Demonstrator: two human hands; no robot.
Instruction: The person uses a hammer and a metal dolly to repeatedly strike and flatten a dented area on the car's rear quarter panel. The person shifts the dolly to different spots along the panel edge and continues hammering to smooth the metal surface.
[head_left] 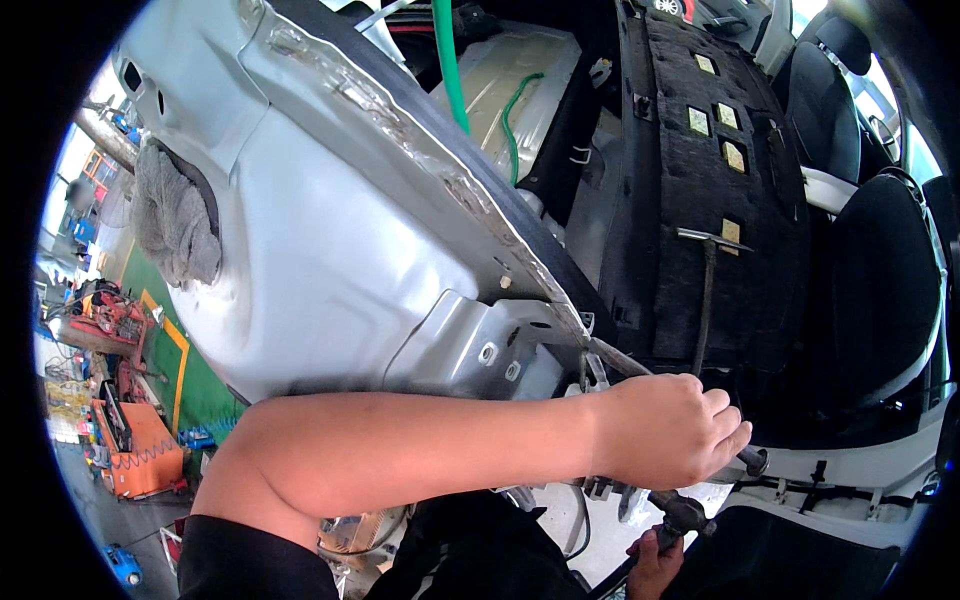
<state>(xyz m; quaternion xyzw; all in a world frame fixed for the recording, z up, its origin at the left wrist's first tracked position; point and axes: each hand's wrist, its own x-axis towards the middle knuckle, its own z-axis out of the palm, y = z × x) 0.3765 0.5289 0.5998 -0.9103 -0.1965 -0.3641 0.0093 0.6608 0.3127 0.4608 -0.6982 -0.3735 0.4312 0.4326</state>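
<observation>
My left arm reaches across the car's silver rear body panel (330, 270). The fist of my left hand (665, 430) is closed round a dark metal bar; its rounded end (754, 460) sticks out beyond my fingers, and a lighter length (618, 360) shows on the other side toward the panel's edge. Low in the view my right hand (655, 568) is wrapped round the handle of a hammer. The dark hammer head (686, 515) is just below my left fist. Whether head and bar touch, I cannot tell.
A pick hammer (709, 270) lies on the black carpeted panel (670, 180) behind the seats (880, 290). A grey cloth (175, 215) is stuffed in a panel opening. A green hose (449, 70) hangs above. An orange tool cart (140, 450) stands on the workshop floor at left.
</observation>
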